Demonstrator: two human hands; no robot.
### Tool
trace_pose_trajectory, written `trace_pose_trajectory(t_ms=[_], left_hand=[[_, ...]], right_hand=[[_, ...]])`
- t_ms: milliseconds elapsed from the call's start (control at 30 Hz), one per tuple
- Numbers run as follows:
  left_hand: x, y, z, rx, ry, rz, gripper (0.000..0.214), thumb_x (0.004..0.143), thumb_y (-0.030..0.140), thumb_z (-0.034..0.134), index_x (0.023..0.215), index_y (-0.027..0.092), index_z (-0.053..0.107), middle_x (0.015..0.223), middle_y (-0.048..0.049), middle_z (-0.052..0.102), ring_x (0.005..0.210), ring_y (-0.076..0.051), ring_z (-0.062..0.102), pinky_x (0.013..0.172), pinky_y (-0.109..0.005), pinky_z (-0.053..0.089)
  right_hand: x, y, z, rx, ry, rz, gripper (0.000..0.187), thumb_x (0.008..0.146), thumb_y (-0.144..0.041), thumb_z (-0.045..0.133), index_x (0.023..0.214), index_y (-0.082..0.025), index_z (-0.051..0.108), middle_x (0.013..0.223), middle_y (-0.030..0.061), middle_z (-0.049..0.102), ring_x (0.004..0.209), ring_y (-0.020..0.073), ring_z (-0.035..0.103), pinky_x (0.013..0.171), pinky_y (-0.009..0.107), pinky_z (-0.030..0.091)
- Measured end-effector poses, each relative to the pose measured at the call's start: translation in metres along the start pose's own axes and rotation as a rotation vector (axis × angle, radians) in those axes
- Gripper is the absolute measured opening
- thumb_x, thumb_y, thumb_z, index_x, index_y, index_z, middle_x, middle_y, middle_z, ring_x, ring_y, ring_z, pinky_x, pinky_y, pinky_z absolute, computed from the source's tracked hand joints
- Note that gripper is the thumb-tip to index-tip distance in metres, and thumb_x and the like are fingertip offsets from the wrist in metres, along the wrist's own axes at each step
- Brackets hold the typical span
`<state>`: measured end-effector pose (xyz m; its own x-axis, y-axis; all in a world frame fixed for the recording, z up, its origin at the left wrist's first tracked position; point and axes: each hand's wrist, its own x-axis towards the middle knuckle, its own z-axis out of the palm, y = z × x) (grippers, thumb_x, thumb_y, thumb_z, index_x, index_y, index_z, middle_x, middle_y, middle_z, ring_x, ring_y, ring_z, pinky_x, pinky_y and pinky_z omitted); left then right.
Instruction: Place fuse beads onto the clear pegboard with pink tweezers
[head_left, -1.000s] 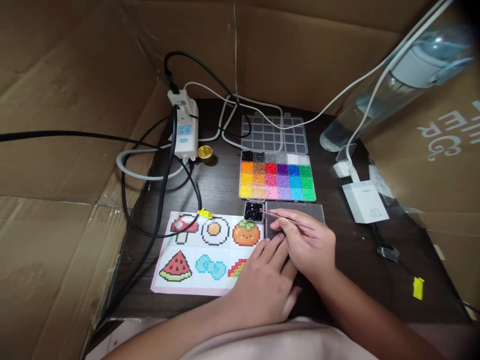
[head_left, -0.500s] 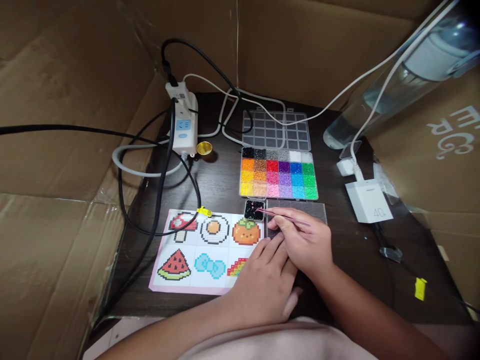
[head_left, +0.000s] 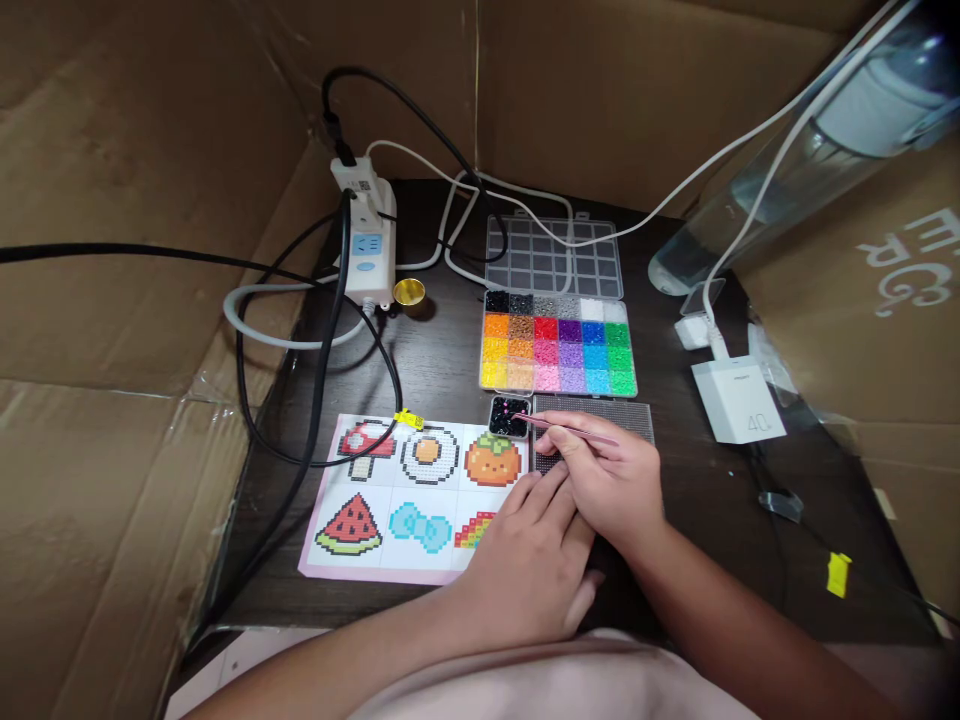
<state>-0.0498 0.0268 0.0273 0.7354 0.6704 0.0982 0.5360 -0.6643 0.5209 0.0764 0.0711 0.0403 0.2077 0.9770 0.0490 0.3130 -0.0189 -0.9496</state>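
Note:
My right hand [head_left: 609,480] pinches thin pink tweezers [head_left: 570,428]; their tips reach left into a small square dish of black beads [head_left: 508,417]. My left hand [head_left: 529,570] lies flat with fingers stretched out, on the lower right of a pattern sheet [head_left: 390,495] and touching the near left corner of a clear pegboard [head_left: 600,418]. Just beyond stands a bead box [head_left: 556,344] with many coloured compartments, its clear lid [head_left: 553,258] folded back.
A white power strip [head_left: 366,245] with black and white cables lies at the back left, a small gold cap [head_left: 409,292] beside it. A white charger [head_left: 737,399] sits at right under a clear tube [head_left: 787,150]. Cardboard walls [head_left: 112,300] enclose the dark table.
The tweezer tips have shifted slightly left into the dish of black beads. The camera has tilted a little; my left hand has stayed in place.

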Motion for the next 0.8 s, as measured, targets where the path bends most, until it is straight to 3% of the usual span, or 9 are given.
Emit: trace_pose_trajectory(t_ms=[200,533,800], left_hand=[[-0.001,0.003,-0.003,0.007,-0.014,-0.017,0.057,0.087,0.044,0.063,0.134,0.014,0.051,0.144,-0.0146,0.049,0.14,-0.031,0.036,0.114,-0.046,0.033],[-0.002,0.003,-0.007,0.049,-0.053,-0.007,0.061,0.089,0.045,0.059,0.14,0.014,0.046,0.151,-0.0156,0.041,0.141,-0.031,0.035,0.115,-0.046,0.031],[-0.001,-0.003,-0.001,0.06,-0.017,0.021,0.045,0.092,0.041,0.056,0.13,0.017,0.053,0.152,-0.0153,0.04,0.14,-0.033,0.038,0.113,-0.05,0.034]], right_hand=[[-0.004,0.002,-0.002,-0.028,0.017,-0.009,0.017,0.09,-0.023,0.062,0.094,-0.022,0.079,0.076,0.0013,0.077,0.067,0.0148,0.073,0.068,0.026,0.062],[-0.008,-0.002,-0.007,0.008,0.112,-0.018,0.015,0.09,-0.024,0.064,0.093,-0.021,0.079,0.075,0.0025,0.078,0.065,0.015,0.073,0.062,0.025,0.062],[-0.014,0.005,-0.053,-0.058,0.304,-0.047,0.017,0.092,-0.022,0.062,0.088,-0.019,0.078,0.078,0.0034,0.078,0.081,0.0189,0.076,0.075,0.029,0.062]])
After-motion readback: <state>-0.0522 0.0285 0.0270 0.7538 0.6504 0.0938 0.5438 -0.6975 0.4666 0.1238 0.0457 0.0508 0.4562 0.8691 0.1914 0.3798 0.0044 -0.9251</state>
